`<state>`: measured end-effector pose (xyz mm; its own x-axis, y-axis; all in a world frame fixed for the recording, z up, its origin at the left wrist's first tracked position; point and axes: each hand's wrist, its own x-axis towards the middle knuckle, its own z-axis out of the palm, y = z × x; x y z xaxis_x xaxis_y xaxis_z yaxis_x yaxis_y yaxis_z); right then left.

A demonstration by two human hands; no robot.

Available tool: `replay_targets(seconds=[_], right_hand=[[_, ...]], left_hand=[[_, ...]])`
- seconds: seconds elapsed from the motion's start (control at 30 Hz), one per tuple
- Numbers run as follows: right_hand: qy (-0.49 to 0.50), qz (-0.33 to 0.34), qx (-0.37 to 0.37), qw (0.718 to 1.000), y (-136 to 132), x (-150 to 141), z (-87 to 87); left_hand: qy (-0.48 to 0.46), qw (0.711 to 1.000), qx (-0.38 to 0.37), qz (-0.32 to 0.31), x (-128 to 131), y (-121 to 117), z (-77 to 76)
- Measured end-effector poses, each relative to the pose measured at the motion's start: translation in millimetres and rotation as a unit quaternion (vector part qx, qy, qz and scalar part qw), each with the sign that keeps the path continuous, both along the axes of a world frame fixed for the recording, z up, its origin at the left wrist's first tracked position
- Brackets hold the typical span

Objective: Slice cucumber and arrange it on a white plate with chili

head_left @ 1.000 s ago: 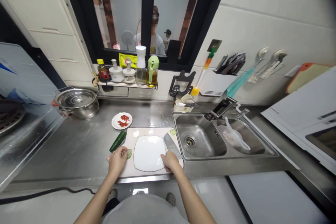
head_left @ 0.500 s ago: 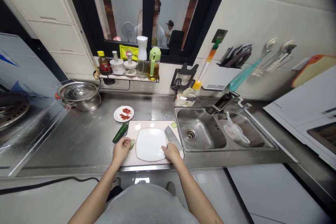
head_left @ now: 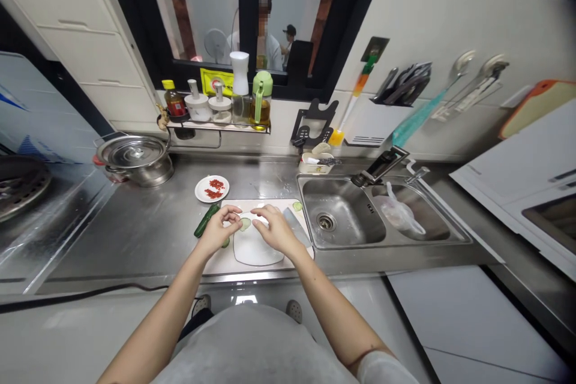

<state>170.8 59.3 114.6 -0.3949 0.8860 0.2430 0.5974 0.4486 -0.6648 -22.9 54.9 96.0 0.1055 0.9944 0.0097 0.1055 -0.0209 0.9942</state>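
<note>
My left hand (head_left: 220,231) is closed in a pinch at a thin, pale green cucumber slice (head_left: 245,224), above a white squarish plate (head_left: 258,255). From the other side my right hand (head_left: 275,229) reaches over the plate, thumb and fingers apart and curved, nothing visible in them. The plate rests on a light cutting board (head_left: 219,268). A dark green cucumber (head_left: 206,221) lies beside the board, partly behind my left hand. Under that hand some green slices (head_left: 225,243) show. The knife (head_left: 294,225) lies right of the plate, partly hidden by my right hand, near another slice (head_left: 297,206).
A small plate (head_left: 198,190) of chopped red pieces sits behind the cucumber. To the right is a double sink (head_left: 346,240) with a plastic bag (head_left: 399,214). A lidded pot (head_left: 153,171) stands back left, under a seasoning rack (head_left: 225,128).
My left hand has moved from the board's left side up over the plate with a cucumber slice. My right hand has left the plate's right edge and come in over its far part.
</note>
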Motion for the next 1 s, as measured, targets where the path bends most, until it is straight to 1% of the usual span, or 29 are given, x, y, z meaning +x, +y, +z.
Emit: replay_targets(seconds=[0.07, 0.17, 0.2, 0.27, 0.33, 0.37, 0.47, 0.6, 0.8, 1.0], right_hand=[[0.013, 0.011, 0.001, 1.0, 1.9, -5.0, -0.4], [0.04, 0.011, -0.003, 0.999, 5.1, -8.9, -3.0], [0.049, 0.008, -0.002, 0.999, 5.9, -9.2, -3.4], [0.058, 0.004, 0.006, 0.998, 6.6, -8.6, -2.8], [0.055, 0.002, 0.023, 0.998, 6.1, -6.8, -0.4], [0.05, 0.002, 0.034, 0.998, 5.4, -5.8, 1.2], [0.029, 0.012, 0.071, 0.997, 2.7, -3.4, 5.3], [0.002, 0.029, 0.112, 0.993, 0.4, -1.8, 6.3], [-0.015, 0.029, 0.13, 0.991, -1.5, 2.3, 3.4], [0.018, 0.01, 0.098, 0.995, -5.7, 3.7, 0.7]], left_hand=[[0.002, 1.0, 0.011, -0.011, 3.9, -0.4, 5.8], [0.003, 1.0, 0.023, -0.011, 7.6, -1.0, 7.2], [0.006, 1.0, 0.027, 0.0, 8.0, -1.3, 6.4], [0.009, 0.999, 0.022, 0.041, 8.3, -2.5, 4.4], [-0.002, 0.997, -0.009, 0.077, 8.7, -4.5, 3.8], [-0.012, 0.996, -0.034, 0.08, 9.4, -5.6, 4.3], [-0.049, 0.992, -0.102, 0.052, 13.9, -8.1, 9.0], [-0.083, 0.986, -0.132, 0.056, 20.1, -6.6, 14.3], [-0.091, 0.986, -0.129, 0.059, 21.6, -1.7, 8.8], [-0.111, 0.989, -0.081, 0.056, 25.9, -0.8, 7.3]])
